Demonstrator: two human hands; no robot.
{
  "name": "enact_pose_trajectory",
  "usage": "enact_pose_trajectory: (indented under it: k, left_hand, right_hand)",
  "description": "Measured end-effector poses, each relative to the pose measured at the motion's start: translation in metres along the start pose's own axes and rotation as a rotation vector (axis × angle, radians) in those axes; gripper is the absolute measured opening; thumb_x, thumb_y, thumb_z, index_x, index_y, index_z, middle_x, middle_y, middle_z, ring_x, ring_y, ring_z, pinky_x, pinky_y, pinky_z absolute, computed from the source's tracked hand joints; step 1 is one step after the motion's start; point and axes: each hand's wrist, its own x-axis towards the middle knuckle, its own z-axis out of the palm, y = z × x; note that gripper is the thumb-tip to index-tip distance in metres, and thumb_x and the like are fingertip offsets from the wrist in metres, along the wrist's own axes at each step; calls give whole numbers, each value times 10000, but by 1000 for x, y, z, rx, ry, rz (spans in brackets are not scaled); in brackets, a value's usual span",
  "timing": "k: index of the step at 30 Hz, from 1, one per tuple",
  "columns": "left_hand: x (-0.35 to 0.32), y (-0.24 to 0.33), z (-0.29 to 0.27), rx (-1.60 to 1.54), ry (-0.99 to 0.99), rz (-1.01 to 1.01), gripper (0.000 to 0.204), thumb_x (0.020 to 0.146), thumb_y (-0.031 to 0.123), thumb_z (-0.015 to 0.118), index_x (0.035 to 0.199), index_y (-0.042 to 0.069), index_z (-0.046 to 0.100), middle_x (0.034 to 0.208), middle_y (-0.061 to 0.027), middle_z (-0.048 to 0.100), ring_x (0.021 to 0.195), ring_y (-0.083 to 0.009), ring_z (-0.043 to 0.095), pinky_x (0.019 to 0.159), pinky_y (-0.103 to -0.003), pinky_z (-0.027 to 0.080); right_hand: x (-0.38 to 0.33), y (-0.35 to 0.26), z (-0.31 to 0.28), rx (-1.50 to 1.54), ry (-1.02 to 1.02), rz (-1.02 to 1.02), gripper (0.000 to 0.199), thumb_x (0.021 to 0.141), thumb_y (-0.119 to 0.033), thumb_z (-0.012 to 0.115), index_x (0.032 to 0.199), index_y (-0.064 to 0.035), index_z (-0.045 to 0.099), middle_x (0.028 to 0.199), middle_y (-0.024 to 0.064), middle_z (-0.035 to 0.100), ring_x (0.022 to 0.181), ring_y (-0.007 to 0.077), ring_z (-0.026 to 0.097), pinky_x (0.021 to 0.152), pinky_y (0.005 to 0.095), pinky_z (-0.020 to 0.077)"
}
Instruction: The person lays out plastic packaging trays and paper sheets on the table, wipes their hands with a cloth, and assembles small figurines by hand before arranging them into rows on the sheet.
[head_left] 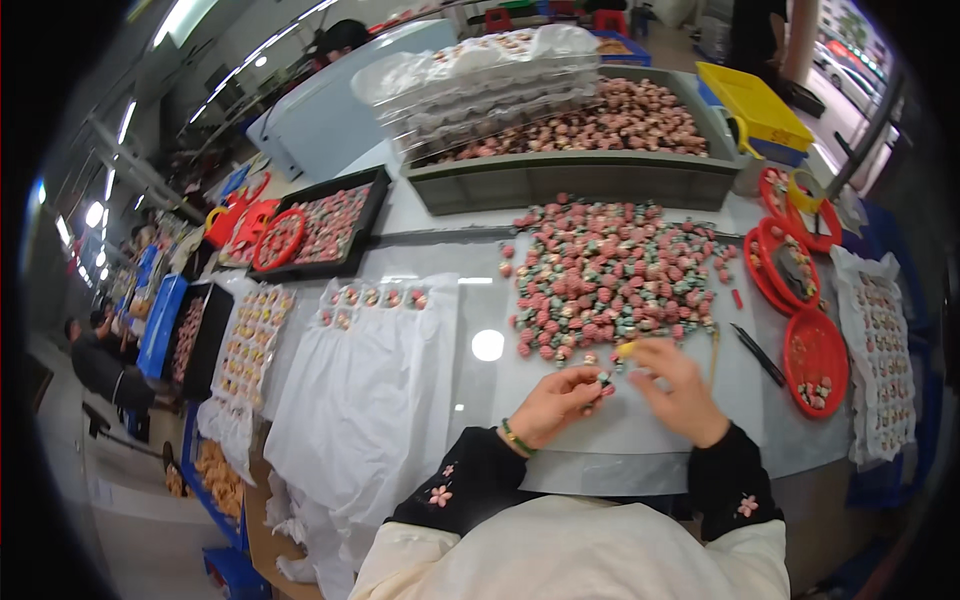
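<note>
In my left hand (548, 408), thumb and fingers pinch a small painted figurine (602, 384), pink and green, partly hidden by the fingertips. My right hand (682, 392) hovers just right of it, thumb and forefinger apart, nothing visible between them. A yellow finger cover (627, 349) sits on one of its fingertips. Beyond both hands spreads a large heap of similar pink, green and cream figurines (610, 270) on a white sheet (500, 388). A few loose pieces (590, 358) lie at the heap's near edge, close to my fingers.
Black tweezers (758, 355) and red round trays (815, 345) lie at right, beside a filled blister tray (878, 350). White-covered trays (360, 380) stand left. At the back are a grey bin (560, 182) with stacked clear trays (480, 85) and a black crate (340, 230).
</note>
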Motion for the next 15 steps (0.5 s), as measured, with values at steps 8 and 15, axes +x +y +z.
enact_pose_trajectory:
  k: [8, 15]
  left_hand:
    - [-13, 10, -2, 94, 80, -16, 196, 839, 54, 533, 1028, 12, 507, 899, -39, 550, 775, -111, 506, 680, -227, 406]
    - [-16, 17, -3, -22, 120, 102, 296, 828, 44, 527, 1115, 69, 461, 983, -19, 528, 861, -118, 525, 740, -272, 422]
  right_hand:
    - [6, 6, 36, -37, -61, -237, 145, 740, -32, 577, 884, -27, 593, 885, 108, 562, 828, 269, 523, 731, 339, 431]
    - [14, 5, 37, 62, -13, -224, 161, 746, -27, 579, 907, -23, 593, 866, 98, 572, 800, 250, 526, 709, 322, 430]
